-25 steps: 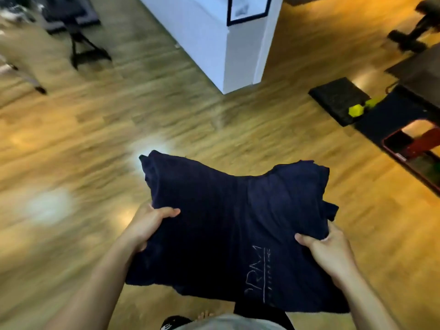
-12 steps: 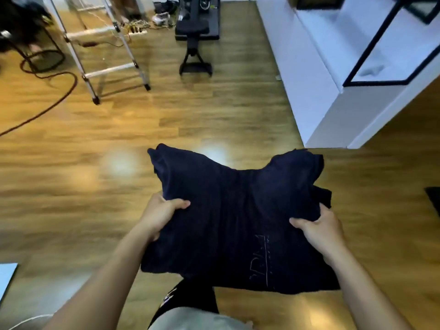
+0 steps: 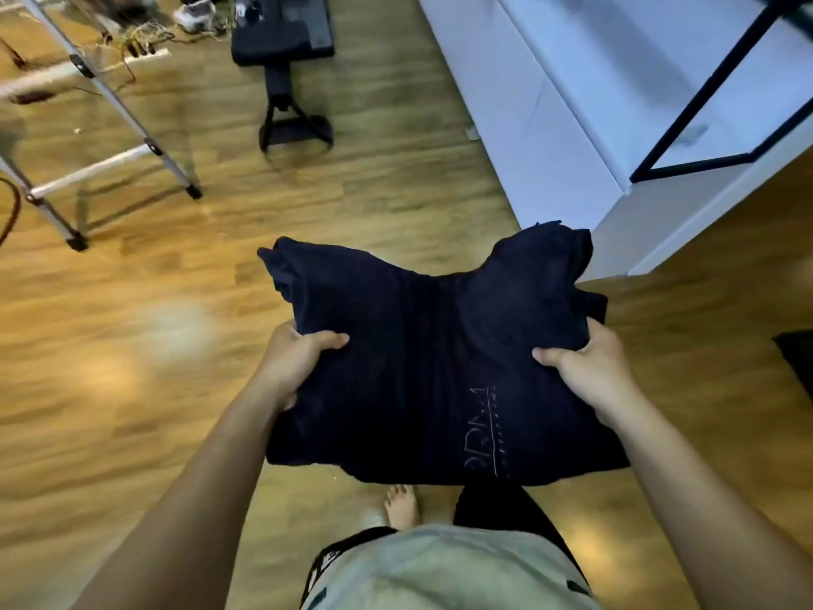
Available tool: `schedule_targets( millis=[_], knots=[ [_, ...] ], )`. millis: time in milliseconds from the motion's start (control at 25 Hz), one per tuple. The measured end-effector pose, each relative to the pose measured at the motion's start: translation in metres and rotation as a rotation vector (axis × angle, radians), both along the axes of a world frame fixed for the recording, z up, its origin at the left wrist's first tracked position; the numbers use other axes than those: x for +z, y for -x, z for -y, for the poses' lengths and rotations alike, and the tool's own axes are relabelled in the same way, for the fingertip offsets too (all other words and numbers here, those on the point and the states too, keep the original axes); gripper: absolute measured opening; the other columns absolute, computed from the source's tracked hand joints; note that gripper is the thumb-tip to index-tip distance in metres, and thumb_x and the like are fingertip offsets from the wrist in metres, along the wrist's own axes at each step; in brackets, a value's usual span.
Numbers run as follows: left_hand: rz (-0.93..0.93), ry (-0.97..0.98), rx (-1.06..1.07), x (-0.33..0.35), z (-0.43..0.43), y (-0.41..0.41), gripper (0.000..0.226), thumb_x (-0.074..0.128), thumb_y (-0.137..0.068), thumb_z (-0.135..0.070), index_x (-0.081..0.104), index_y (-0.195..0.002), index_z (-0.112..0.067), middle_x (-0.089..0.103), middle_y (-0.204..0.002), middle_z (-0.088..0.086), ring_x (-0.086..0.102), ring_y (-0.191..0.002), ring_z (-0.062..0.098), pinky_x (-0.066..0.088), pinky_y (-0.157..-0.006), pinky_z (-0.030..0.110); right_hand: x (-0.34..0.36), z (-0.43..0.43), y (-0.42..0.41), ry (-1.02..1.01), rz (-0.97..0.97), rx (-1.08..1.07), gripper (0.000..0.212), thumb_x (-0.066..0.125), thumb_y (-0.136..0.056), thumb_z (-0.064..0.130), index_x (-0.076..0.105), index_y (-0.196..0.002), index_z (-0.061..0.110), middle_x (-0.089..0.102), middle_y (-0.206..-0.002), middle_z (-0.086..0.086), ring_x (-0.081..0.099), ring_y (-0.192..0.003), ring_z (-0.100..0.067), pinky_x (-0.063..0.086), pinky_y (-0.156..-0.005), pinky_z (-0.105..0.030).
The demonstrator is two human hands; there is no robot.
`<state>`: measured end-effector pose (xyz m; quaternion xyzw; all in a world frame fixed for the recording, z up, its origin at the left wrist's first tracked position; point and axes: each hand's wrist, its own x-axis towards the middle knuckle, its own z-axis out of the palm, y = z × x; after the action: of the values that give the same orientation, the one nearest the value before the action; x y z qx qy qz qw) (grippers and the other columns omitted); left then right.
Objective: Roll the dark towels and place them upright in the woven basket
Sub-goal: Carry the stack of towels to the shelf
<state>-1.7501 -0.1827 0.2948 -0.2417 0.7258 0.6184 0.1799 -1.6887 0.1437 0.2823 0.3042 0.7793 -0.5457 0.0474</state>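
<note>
A stack of folded dark navy towels (image 3: 431,354) is held in front of my body above the wooden floor, with pale stitched lettering near its lower right. My left hand (image 3: 294,363) grips the stack's left side, thumb on top and fingers underneath. My right hand (image 3: 589,367) grips the right side the same way. The stack sags in the middle between the two hands. No woven basket is in view.
A white counter block with a black frame (image 3: 616,103) stands at the upper right. A metal stepladder (image 3: 101,125) is at the upper left, and a black bench on a stand (image 3: 286,46) is behind it. A dark mat (image 3: 798,358) lies at the right edge.
The view has swung left across the room; the white counter has shifted to the right and the ladder has come into view. Both hands keep the same hold on the towels.
</note>
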Motion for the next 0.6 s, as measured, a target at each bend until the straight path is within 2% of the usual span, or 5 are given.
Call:
schedule_targets(
  millis=[200, 360, 600],
  knots=[
    [-0.015, 0.014, -0.022, -0.004, -0.015, 0.143, 0.023, 0.071, -0.08, -0.003, 0.066, -0.102, -0.008, 0.074, -0.096, 0.009, 0.071, -0.086, 0.028, 0.056, -0.072, 0.035, -0.023, -0.016, 0.147, 0.05, -0.037, -0.01, 0.044, 0.078, -0.072, 0.009, 0.064, -0.104, 0.034, 0.069, -0.102, 0.014, 0.066, -0.097, -0.02, 0.054, -0.088, -0.039],
    [0.011, 0.095, 0.027, 0.001, -0.038, 0.261, 0.024, 0.073, -0.078, -0.005, 0.066, -0.101, -0.009, 0.073, -0.097, 0.009, 0.07, -0.088, 0.029, 0.055, -0.073, 0.037, -0.035, -0.034, 0.273, 0.09, -0.013, 0.001, 0.038, 0.08, -0.069, 0.014, 0.063, -0.093, 0.039, 0.07, -0.1, 0.014, 0.067, -0.096, -0.02, 0.055, -0.09, -0.045],
    [-0.02, 0.142, -0.025, 0.021, -0.079, 0.42, 0.023, 0.073, -0.08, -0.006, 0.065, -0.101, -0.009, 0.072, -0.093, 0.006, 0.069, -0.083, 0.024, 0.051, -0.062, 0.031, -0.021, -0.061, 0.424, 0.066, -0.022, 0.002, 0.044, 0.078, -0.075, 0.013, 0.062, -0.112, 0.03, 0.068, -0.106, 0.008, 0.063, -0.1, -0.022, 0.052, -0.091, -0.039]
  ],
)
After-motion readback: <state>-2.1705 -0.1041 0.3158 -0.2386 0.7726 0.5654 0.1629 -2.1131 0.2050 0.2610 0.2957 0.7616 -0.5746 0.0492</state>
